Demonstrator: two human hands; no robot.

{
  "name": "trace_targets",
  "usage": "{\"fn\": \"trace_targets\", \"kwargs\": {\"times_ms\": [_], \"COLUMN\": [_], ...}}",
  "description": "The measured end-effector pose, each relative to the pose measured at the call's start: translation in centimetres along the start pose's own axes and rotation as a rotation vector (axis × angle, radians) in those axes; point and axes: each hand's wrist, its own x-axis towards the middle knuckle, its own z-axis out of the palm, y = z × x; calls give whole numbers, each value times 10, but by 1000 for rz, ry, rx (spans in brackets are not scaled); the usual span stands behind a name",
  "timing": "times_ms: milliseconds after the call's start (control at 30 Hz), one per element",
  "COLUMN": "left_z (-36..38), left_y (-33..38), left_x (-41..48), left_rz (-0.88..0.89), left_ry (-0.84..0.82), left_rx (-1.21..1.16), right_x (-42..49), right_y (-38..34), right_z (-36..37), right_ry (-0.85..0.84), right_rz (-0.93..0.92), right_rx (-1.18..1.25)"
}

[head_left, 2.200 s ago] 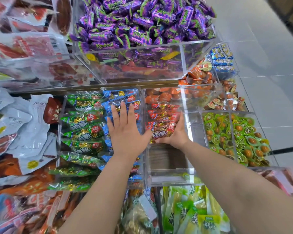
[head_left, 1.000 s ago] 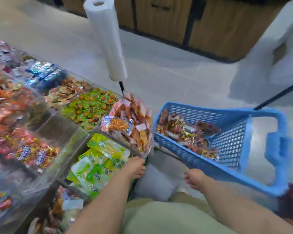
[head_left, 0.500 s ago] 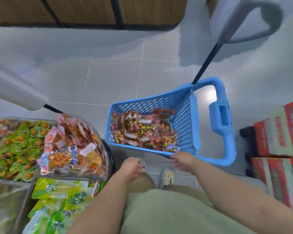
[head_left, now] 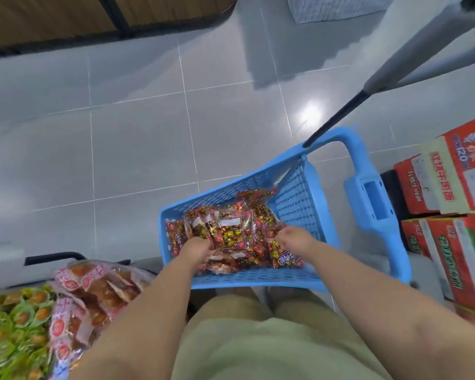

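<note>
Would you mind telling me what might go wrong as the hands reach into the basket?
The red snack packets lie in a loose heap, so a big grab by the left hand and right hand may spill some onto the floor. The blue basket might shift if pressed.

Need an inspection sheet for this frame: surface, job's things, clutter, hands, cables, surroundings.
Surface: grey tiled floor, glossy, with one light reflection.
Job's things: blue basket by the person's legs, partly filled with red snack packets; a black rod rises from its far rim.
Clutter: red cartons stacked at the right; green-wrapped snacks and red-and-white packets on display at lower left.
Hands: left hand and right hand both inside the basket at the snack packets; grip blurred, cannot tell.
Cables: nothing seen.
Surroundings: wooden panels at the far side.
</note>
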Motion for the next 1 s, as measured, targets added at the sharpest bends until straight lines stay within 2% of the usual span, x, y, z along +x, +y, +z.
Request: {"fn": "trace_targets", "kwargs": {"times_ms": [100, 233, 300, 500, 700, 833, 933, 1000], "left_z": [-10, 3, 14, 40, 47, 43, 42, 41], "left_y": [15, 21, 12, -28, -44, -38, -26, -16], "left_x": [18, 37, 45, 59, 64, 62, 57, 51], "left_rz": [47, -16, -60, -158, -206, -194, -159, -90], "left_ry": [19, -59, -110, -160, -109, -118, -122, -186], "left_rx": [74, -62, -85, -77, -113, -173, -333, -449], "right_x": [25, 58, 76, 108, 116, 102, 93, 88], "right_y": [-1, 2, 7, 29, 16, -10, -25, -31], "right_z": [1, 10, 20, 35, 34, 15, -9, -19], "right_ry": [34, -3, -67, -161, -201, -127, -20, -23], "right_rz": [-40, -169, -202, -87, -32, -122, -199, -196], "right_rx": [-172, -844, -1054, -1319, -1280, -1120, -880, -572]}}
